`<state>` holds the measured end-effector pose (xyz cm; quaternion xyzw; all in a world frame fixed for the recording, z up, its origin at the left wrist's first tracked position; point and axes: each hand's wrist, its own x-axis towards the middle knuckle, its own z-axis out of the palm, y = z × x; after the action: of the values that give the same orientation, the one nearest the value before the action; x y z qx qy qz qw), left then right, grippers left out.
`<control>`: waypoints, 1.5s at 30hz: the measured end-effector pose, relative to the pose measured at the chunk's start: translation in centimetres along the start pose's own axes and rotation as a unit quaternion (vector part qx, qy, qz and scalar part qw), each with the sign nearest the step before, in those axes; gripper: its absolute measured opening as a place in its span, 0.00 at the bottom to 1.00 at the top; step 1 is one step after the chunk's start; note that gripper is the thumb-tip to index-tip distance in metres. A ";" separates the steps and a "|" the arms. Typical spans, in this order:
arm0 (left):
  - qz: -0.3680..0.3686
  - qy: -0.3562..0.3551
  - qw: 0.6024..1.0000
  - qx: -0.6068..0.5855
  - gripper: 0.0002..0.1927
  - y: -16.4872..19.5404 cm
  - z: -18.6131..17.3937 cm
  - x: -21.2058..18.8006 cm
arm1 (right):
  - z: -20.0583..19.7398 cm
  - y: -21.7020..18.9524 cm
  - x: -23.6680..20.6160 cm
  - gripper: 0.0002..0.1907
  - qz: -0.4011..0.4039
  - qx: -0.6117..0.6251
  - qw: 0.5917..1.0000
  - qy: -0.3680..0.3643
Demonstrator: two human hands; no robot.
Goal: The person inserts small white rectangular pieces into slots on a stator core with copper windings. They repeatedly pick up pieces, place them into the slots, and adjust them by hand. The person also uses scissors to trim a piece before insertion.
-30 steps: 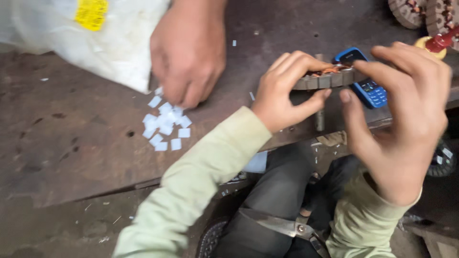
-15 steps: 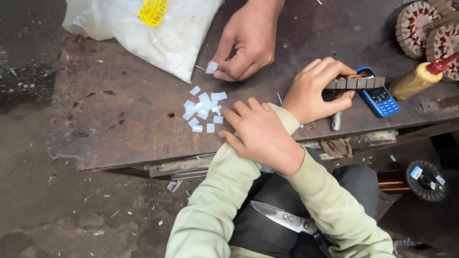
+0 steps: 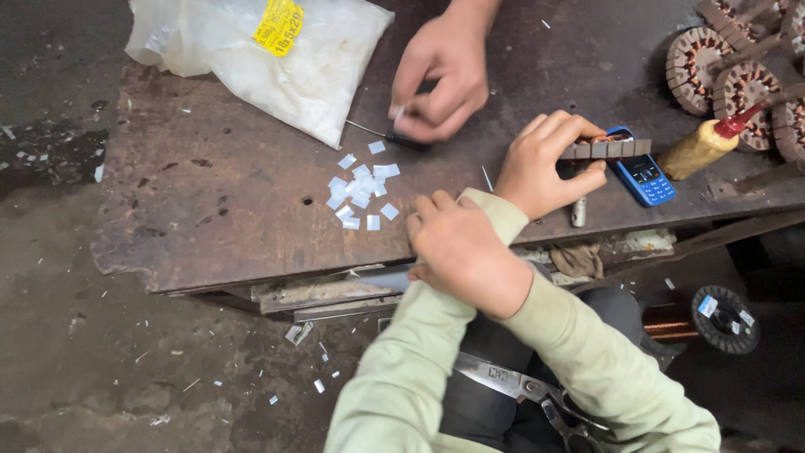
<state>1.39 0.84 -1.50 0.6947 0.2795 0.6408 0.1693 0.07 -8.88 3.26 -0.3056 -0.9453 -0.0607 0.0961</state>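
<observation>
White paper bits (image 3: 360,189), blue phone (image 3: 641,174)

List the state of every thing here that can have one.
left hand: grip shut on segmented metal strip
right hand: fingers curled at table edge, contents hidden
co-worker's hand: pinching a thin tool
plastic bag: lying flat
white slips: loose, scattered
blue phone: face up
bottle: lying down, red cap on
scissors: resting on lap
</observation>
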 end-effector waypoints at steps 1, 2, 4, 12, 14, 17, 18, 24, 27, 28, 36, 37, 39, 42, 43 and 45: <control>0.001 0.005 1.000 0.004 0.15 0.1 0.1 0.0 | 0.1 -0.5 -0.1 0.23 -0.006 -0.020 1.000 -0.001; 0.002 0.008 1.000 0.007 0.15 0.1 0.1 0.1 | 0.3 -1.1 0.0 0.20 -0.008 -0.039 0.999 0.017; -0.003 0.003 1.000 0.005 0.15 0.1 0.0 0.1 | 0.7 -1.9 -0.3 0.13 -0.008 -0.074 0.996 0.046; -0.011 -0.001 1.000 -0.007 0.15 -1.3 1.1 -0.8 | -1.1 -0.7 -2.7 0.07 -0.012 0.176 0.974 0.141; -0.007 -0.027 1.000 -0.006 0.16 -2.6 1.1 -0.9 | -3.1 1.0 -3.2 0.08 0.015 0.196 0.958 0.210; 0.000 -0.129 0.987 -0.095 0.16 -4.6 0.6 0.2 | -6.6 6.8 -3.5 0.07 0.076 0.148 0.921 0.352; -0.044 -0.152 0.971 -0.179 0.23 -5.0 0.3 0.8 | -7.3 9.2 -3.2 0.04 0.123 0.149 0.904 0.381; -0.274 -0.139 0.798 -0.518 0.36 -5.5 -3.1 4.0 | -5.5 18.5 -2.2 0.07 0.264 0.364 0.813 0.370; -0.291 -0.014 0.784 -0.547 0.24 -5.7 -3.1 4.2 | -4.0 18.4 -1.9 0.07 0.271 0.353 0.827 0.345; -0.285 0.004 0.810 -0.512 0.20 -5.9 -2.6 4.2 | -3.8 18.0 -1.7 0.07 0.273 0.344 0.833 0.337; -0.258 0.044 0.867 -0.425 0.11 -7.1 -1.4 3.7 | -4.4 16.7 -1.6 0.07 0.272 0.281 0.843 0.369; -0.250 0.039 0.874 -0.414 0.11 -7.1 -1.4 3.8 | -4.4 16.9 -1.8 0.09 0.243 0.284 0.846 0.380; -0.244 0.032 0.882 -0.402 0.11 -6.9 -1.4 3.8 | -4.2 17.3 -2.0 0.07 0.244 0.279 0.854 0.365; -0.250 0.029 0.869 -0.427 0.11 -6.9 -1.5 3.7 | -3.9 17.9 -2.1 0.06 0.263 0.318 0.844 0.343; -0.257 0.029 0.854 -0.451 0.11 -6.9 -1.6 3.7 | -3.8 18.0 -2.1 0.06 0.270 0.339 0.836 0.336; -0.265 0.027 0.837 -0.479 0.11 -7.2 -1.7 3.7 | -3.8 18.2 -2.1 0.06 0.285 0.350 0.830 0.328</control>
<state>-1.46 8.48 -2.63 0.4091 0.1154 0.6439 0.6362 13.03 3.96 7.49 -0.4696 -0.6871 0.2075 0.5141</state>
